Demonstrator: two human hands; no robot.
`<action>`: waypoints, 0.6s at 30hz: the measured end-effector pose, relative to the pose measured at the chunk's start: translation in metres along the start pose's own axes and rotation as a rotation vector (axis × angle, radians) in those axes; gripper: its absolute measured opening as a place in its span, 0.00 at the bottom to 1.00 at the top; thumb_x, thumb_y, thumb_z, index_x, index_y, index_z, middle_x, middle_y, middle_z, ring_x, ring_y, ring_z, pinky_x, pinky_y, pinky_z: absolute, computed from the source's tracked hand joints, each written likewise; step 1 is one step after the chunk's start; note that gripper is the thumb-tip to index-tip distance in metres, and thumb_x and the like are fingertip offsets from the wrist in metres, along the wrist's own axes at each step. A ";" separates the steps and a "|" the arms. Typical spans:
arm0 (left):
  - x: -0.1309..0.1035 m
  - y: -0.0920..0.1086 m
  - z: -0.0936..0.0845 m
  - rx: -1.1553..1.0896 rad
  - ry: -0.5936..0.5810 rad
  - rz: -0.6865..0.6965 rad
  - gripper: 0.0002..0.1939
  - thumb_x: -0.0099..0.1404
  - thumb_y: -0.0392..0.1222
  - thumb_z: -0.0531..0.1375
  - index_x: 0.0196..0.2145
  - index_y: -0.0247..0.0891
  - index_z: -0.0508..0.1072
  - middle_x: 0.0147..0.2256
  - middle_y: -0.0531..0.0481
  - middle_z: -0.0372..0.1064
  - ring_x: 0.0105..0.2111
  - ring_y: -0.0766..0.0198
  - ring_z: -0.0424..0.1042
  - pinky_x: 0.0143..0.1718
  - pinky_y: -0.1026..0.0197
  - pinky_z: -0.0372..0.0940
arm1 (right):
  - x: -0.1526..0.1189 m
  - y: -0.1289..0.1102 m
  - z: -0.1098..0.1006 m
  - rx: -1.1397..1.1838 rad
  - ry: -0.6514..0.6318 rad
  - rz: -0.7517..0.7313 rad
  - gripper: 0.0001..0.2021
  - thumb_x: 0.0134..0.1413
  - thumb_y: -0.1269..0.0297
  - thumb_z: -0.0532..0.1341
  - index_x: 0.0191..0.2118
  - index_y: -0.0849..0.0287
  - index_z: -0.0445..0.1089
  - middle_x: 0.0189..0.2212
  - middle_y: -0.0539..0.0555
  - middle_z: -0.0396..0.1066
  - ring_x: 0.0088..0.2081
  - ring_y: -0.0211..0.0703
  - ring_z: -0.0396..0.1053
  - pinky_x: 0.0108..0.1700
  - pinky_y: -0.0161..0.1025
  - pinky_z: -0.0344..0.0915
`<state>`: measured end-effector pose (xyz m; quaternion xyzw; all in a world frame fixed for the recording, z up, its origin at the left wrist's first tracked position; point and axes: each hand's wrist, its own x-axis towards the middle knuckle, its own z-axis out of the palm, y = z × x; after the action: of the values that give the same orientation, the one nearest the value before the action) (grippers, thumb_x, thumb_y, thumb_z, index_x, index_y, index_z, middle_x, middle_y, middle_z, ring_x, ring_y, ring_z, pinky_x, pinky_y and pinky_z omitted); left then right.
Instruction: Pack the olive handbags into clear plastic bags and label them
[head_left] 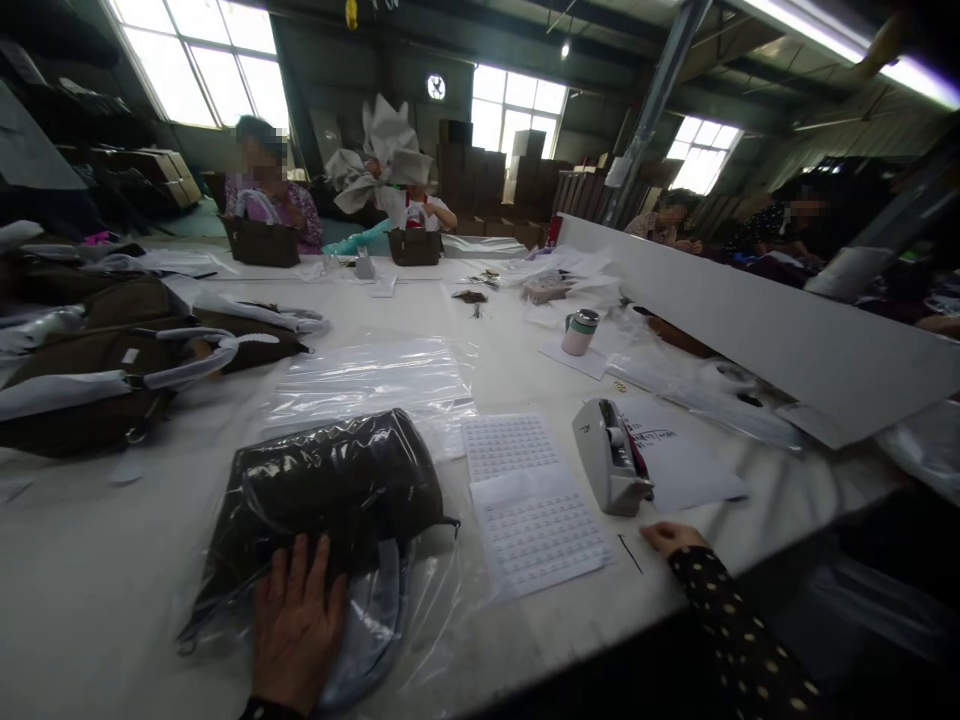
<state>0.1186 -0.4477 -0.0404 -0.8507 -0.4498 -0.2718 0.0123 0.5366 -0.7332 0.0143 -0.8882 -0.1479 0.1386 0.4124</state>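
A dark handbag (322,490) in a clear plastic bag (442,590) lies at the front of the white table. My left hand (298,605) rests flat on its lower part, fingers stretched out and holding nothing. At the table's front edge, my right hand (671,538) has its fingers drawn together; whatever they hold, if anything, cannot be made out. Just beyond it stands a grey tape dispenser (611,460), apart from the fingers. Between the two hands lie printed label sheets (536,510). A thin black strip (630,553) is beside the right hand.
Clear plastic bags (375,385) lie behind the handbag. More dark handbags (82,380) with wrapped handles are piled at left. A lidded mug (580,332) and a handwritten paper (682,455) are at right, near a low white partition (750,310). Several people sit farther back.
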 end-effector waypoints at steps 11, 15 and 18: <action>-0.011 -0.007 0.004 -0.166 0.025 -0.078 0.32 0.65 0.33 0.45 0.63 0.37 0.34 0.60 0.42 0.51 0.62 0.56 0.42 0.59 0.46 0.46 | -0.089 -0.252 0.173 -0.245 -1.087 -0.964 0.18 0.47 0.50 0.57 0.23 0.60 0.71 0.17 0.48 0.65 0.21 0.34 0.61 0.24 0.31 0.56; -0.015 -0.005 0.001 -0.213 0.038 -0.105 0.34 0.65 0.34 0.47 0.63 0.36 0.32 0.59 0.41 0.52 0.61 0.55 0.44 0.58 0.44 0.48 | -0.154 -0.306 0.263 -0.808 -1.016 -1.344 0.13 0.46 0.53 0.60 0.25 0.57 0.74 0.23 0.52 0.71 0.28 0.40 0.69 0.31 0.34 0.61; -0.019 -0.003 0.002 -0.220 0.058 -0.129 0.37 0.63 0.34 0.48 0.62 0.34 0.28 0.60 0.37 0.49 0.61 0.54 0.47 0.57 0.44 0.50 | -0.175 -0.319 0.302 -1.026 -0.850 -1.359 0.09 0.46 0.61 0.61 0.27 0.61 0.74 0.28 0.61 0.73 0.33 0.51 0.71 0.34 0.43 0.64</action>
<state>0.1087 -0.4594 -0.0519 -0.8079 -0.4706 -0.3442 -0.0854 0.2179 -0.3936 0.0957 -0.5603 -0.8130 0.0988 -0.1238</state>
